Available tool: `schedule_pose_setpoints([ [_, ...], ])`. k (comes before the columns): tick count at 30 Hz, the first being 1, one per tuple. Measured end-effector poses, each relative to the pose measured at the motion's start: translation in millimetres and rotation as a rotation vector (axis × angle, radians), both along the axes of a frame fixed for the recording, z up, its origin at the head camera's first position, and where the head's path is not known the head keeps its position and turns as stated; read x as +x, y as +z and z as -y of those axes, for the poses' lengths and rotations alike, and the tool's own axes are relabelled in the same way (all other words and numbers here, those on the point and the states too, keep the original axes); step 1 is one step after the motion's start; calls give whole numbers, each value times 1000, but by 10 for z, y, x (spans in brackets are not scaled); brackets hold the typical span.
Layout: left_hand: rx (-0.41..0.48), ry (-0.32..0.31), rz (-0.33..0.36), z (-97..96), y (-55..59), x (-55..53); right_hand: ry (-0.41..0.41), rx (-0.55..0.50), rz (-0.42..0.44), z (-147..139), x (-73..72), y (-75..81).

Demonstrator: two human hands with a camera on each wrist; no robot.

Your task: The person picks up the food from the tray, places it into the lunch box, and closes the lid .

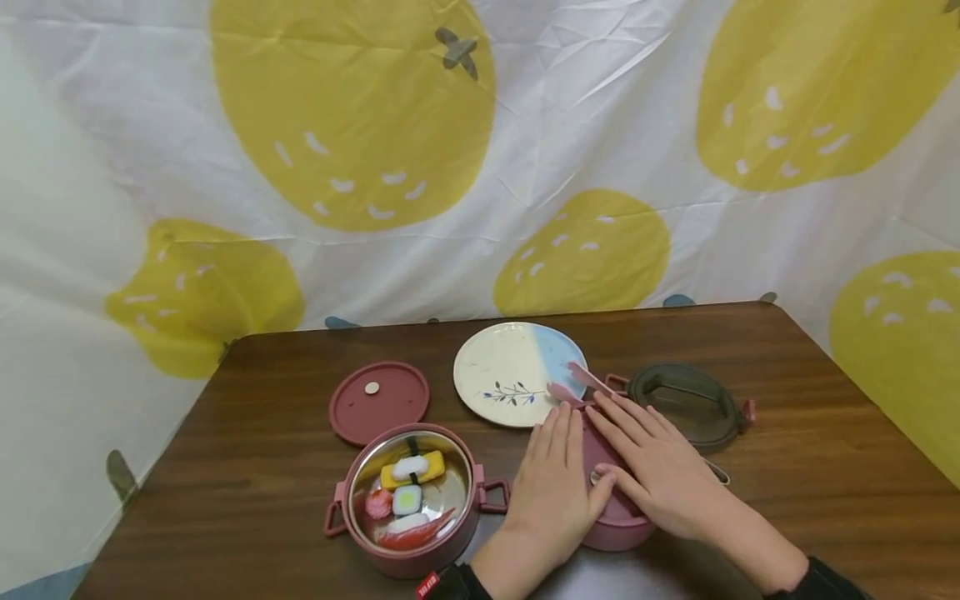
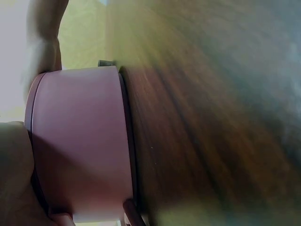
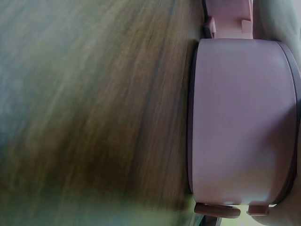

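The closed pink pot point(image 3: 242, 120) is stood upright on the tabletop point(image 1: 262, 467), just beside an open pot point(image 1: 405, 567) to its left, and its lid point(image 1: 597, 452) is covered from both sides. The left grip point(image 1: 551, 483) and the right grip point(image 1: 663, 471) are laid flat with fingers extended, nothing being grasped. Pressing the lid down seems to be the step in hand; force is best applied evenly and straight down, so that neither edge is lifted. The fingertips should be kept clear of the pink utensils point(image 1: 590, 381) beyond, whose contact with the pot cannot be told.
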State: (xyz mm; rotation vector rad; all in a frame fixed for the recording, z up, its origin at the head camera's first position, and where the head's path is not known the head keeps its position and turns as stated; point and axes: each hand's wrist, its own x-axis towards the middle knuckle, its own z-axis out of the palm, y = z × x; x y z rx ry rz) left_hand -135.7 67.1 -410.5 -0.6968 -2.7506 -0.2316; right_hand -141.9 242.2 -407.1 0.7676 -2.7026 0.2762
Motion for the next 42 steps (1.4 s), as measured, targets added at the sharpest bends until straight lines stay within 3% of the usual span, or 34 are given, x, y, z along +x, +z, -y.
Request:
schedule_pose_setpoints([
  [4,9,-13,-12,5,-1,-19,19,1,-36,-5,-17,3],
  [8,6,-22,22,16,9,-15,39,-9,-71,-5,-7,-10],
  [15,-16,-19,21,23,68,1,20,-12,-39,-9,-4,-16],
  [19,-19,-16,32,62,142,9,22,-10,-26,-15,-12,-25],
  [23,-15,-21,22,168,288,7,31,-21,-16,-18,-14,-22],
  [32,94,4,-41,665,776,-38,16,-32,44,0,-18,-7],
  [38,217,85,-14,1163,1061,-95,14,-34,49,-1,-18,-6],
  [42,283,158,16,1581,1137,-178,18,-33,39,-9,-24,-3],
])
